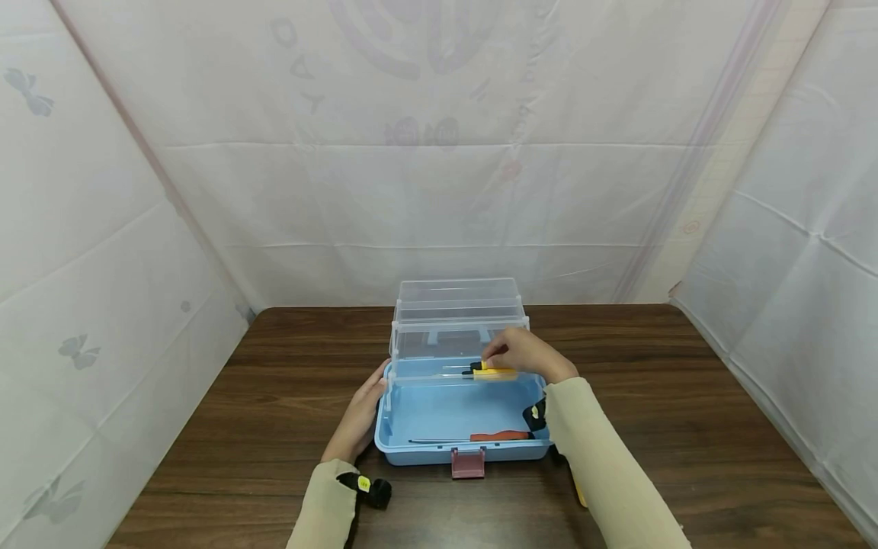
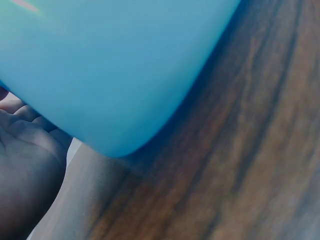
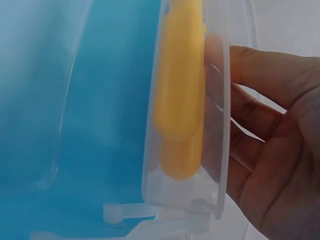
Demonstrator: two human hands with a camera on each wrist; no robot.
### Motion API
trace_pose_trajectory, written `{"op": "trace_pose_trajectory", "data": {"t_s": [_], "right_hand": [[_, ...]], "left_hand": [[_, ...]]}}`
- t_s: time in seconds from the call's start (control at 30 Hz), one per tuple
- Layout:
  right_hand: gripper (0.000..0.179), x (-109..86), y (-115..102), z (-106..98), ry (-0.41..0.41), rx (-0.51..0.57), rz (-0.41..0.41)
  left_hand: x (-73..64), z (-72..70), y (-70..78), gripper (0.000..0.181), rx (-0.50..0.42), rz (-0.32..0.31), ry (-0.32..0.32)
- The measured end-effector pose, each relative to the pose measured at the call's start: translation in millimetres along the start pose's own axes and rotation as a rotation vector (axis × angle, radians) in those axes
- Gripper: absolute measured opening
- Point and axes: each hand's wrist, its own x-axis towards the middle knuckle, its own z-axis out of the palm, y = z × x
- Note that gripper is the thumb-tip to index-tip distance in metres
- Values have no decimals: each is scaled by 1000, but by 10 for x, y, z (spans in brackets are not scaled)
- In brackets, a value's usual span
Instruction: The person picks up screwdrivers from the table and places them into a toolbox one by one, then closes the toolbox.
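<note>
A light blue toolbox stands open on the table, its pink latch facing me. My left hand holds the box's left side, with the thumb near the rim. Inside the raised clear tray lie two screwdrivers with yellow handles, overlapping in the right wrist view, where one handle covers part of the other. My right hand reaches over the tray and pinches the rear yellow screwdriver; the tray wall blurs its fingertips. A red-handled screwdriver lies along the box's front inside.
Behind the box the clear lid stands raised. A yellow object lies on the brown wooden table, mostly hidden beneath my right sleeve. White sheeting hangs behind the table and along both sides.
</note>
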Motion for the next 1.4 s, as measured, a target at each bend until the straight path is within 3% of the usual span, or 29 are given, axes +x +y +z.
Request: {"op": "trace_pose_trajectory", "data": {"t_s": [0.37,0.67,0.93,1.4], "right_hand": [[20,-46,24,-53,42,-17,-8],[22,-120,75,-117,83,31,-5],[22,-191,125,-204,127,-8,-2],[24,-329,238,-289,171,3,72]], "left_hand": [[7,2,-11,54,-6,-9,7],[21,-14,-20,52,11,-21,12],[25,-20,-20,53,26,-19,14],[22,-26,-7,52,9,-15,11]]}}
